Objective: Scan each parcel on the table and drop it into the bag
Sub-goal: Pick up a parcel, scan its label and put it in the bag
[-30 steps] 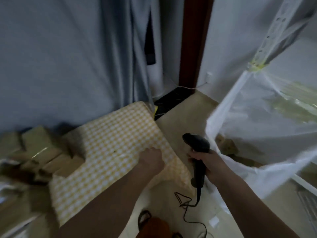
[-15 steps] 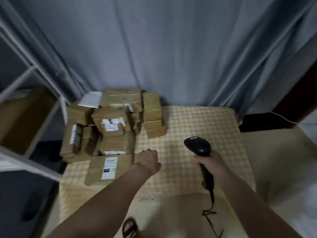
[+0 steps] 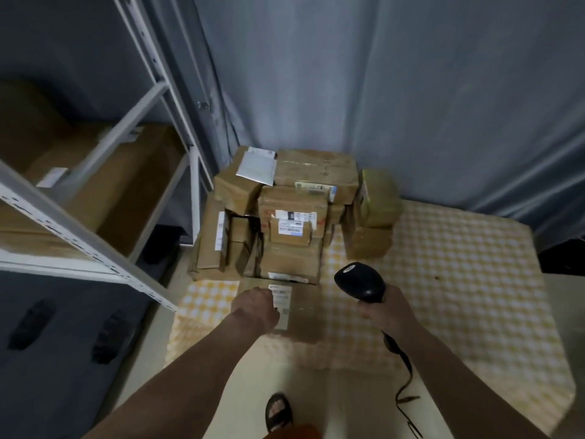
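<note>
- A flat parcel [image 3: 300, 308] lies at the table's [image 3: 459, 280] near left, before the stack [image 3: 285, 217].
- It is touched by the left hand [image 3: 256, 307]; finger state cannot be told.
- The scanner [image 3: 361, 282] is gripped by the right hand [image 3: 387, 312], fingers wrapped round its handle.

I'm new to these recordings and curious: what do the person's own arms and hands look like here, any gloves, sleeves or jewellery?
Both arms are bare: no sleeve reaches either forearm in view. The left hand and right hand wear no gloves, and no watch or bracelet shows on either wrist. Rings cannot be judged; the fingers are mostly hidden.
</note>
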{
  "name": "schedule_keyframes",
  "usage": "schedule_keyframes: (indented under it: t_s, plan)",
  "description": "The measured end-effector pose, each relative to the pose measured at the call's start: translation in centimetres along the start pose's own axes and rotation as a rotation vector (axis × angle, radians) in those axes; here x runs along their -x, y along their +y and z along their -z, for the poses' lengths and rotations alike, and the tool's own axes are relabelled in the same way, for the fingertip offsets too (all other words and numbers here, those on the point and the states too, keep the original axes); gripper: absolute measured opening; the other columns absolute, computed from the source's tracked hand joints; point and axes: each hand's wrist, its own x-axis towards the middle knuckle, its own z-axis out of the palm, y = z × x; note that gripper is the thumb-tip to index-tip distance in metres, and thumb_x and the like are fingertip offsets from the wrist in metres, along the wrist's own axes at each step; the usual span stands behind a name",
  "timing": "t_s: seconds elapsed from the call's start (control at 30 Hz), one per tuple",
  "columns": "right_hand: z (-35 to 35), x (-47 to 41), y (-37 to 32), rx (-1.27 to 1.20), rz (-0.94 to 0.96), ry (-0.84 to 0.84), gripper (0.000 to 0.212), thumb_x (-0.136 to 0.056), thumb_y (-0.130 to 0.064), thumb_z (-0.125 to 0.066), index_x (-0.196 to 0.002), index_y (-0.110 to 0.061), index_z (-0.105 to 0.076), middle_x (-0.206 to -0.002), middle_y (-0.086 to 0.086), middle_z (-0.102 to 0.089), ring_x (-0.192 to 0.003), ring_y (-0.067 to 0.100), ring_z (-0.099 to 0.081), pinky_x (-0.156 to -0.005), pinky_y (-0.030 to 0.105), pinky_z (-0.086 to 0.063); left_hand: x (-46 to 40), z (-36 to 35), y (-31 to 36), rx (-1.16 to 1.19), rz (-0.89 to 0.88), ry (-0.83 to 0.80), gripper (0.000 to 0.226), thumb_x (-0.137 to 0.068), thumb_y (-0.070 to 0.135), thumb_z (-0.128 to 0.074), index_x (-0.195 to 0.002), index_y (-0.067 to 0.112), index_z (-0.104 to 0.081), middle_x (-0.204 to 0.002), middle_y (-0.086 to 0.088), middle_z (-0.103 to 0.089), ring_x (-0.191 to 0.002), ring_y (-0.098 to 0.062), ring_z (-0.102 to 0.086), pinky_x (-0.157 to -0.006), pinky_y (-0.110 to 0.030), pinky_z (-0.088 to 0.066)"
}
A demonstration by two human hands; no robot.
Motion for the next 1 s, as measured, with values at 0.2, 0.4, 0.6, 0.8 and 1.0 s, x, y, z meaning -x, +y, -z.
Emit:
schedule_keyframes:
  t_s: [0.2, 0.4, 0.6, 0.8, 1.0]
  plan:
    - [-5.3, -1.6, -1.7, 0.033, 0.000, -0.057, 0.029, -0.083, 0.007, -0.063, -0.075, -0.020, -0.057, -0.060, -0.003, -0.053, -0.058, 0.008, -0.049, -0.043, 0.007, -0.036, -2.4, -1.0, -5.3, 0.036, 0.030, -0.084, 0.044, -0.093, 0.037, -0.052, -0.133, 0.017, -0.049, -0.130, -0.005, -0.056, -0.118, -0.022, -0.057, -0.093, -0.033, -0.048]
    - [-7.2, -5.2, -3.2, 0.118, 0.004, -0.115, 0.028, -0.083, 0.007, -0.061, -0.081, -0.021, -0.058, -0.061, 0.000, -0.053, -0.057, 0.010, -0.048, -0.050, 0.019, -0.035, -4.8, -1.5, -7.0, 0.156, 0.035, -0.098, 0.050, -0.093, 0.044, -0.051, -0.135, 0.019, -0.048, -0.135, -0.003, -0.052, -0.124, -0.021, -0.052, -0.099, -0.032, -0.045]
    - [-9.4, -12.4, -5.1, 0.237, 0.082, -0.099, 0.029, -0.079, -0.004, -0.071, -0.107, -0.009, -0.066, -0.090, 0.011, -0.066, -0.086, 0.023, -0.062, -0.068, 0.028, -0.045, -7.4, -1.4, -7.9, 0.255, 0.076, -0.121, 0.047, -0.092, 0.043, -0.054, -0.134, 0.022, -0.050, -0.135, -0.002, -0.053, -0.124, -0.021, -0.051, -0.098, -0.031, -0.043]
    - [-10.7, -19.6, -7.5, 0.521, 0.346, -0.085, 0.058, -0.073, -0.016, -0.077, -0.128, -0.013, -0.058, -0.130, 0.011, -0.055, -0.129, 0.026, -0.042, -0.099, 0.024, -0.026, -11.3, -0.7, -7.7, 0.330, 0.134, -0.168, 0.049, -0.094, 0.043, -0.053, -0.139, 0.024, -0.046, -0.139, -0.002, -0.050, -0.127, -0.021, -0.049, -0.100, -0.030, -0.040]
    - [-11.5, -24.7, -8.4, 0.727, 0.379, -0.148, 0.062, -0.081, -0.025, -0.069, -0.138, -0.015, -0.047, -0.151, 0.007, -0.028, -0.141, 0.024, -0.015, -0.110, 0.028, -0.015, -14.4, -1.0, -6.9, 0.387, 0.167, -0.195, 0.049, -0.095, 0.043, -0.053, -0.139, 0.021, -0.047, -0.140, -0.003, -0.050, -0.129, -0.022, -0.047, -0.102, -0.032, -0.040]
